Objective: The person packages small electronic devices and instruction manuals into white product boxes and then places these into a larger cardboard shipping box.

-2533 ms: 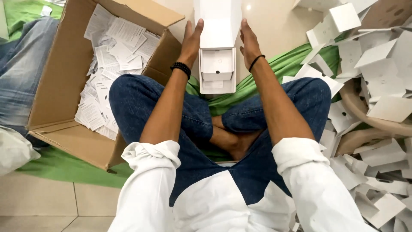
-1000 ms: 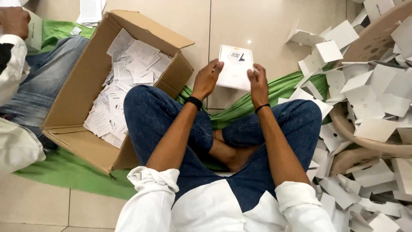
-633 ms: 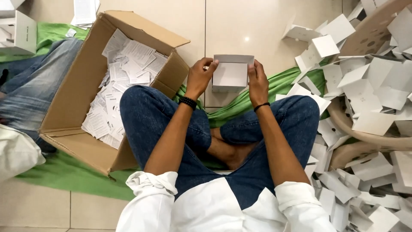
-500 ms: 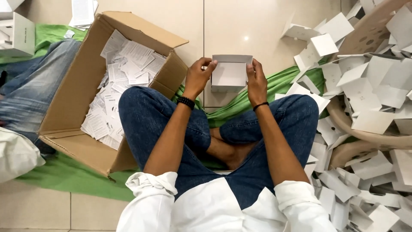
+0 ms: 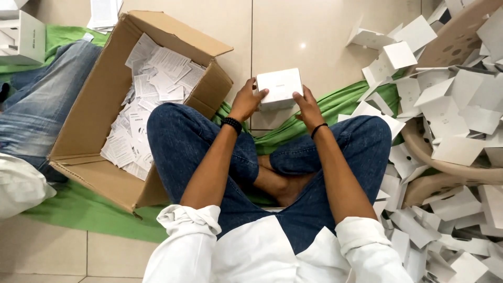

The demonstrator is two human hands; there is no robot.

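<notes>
I sit cross-legged on the floor in blue jeans. A small white carton box [image 5: 280,87], folded closed, is held in front of my knees. My left hand [image 5: 248,100] grips its left side with the thumb on top. My right hand [image 5: 307,106] clasps its right side. Both wrists wear a dark band. To my left stands an open brown cardboard box [image 5: 89,131] holding several printed paper leaflets [image 5: 149,99].
A heap of flat and half-folded white cartons [image 5: 450,105] covers the right side, over beige plastic baskets [image 5: 445,173]. A green cloth [image 5: 78,209] lies under me. Another person's jeans leg [image 5: 36,105] and white boxes [image 5: 23,36] are at far left.
The white carton was a long unfolded piece raised high; it came down, its flaps were folded, and it is now a closed box between both hands.
</notes>
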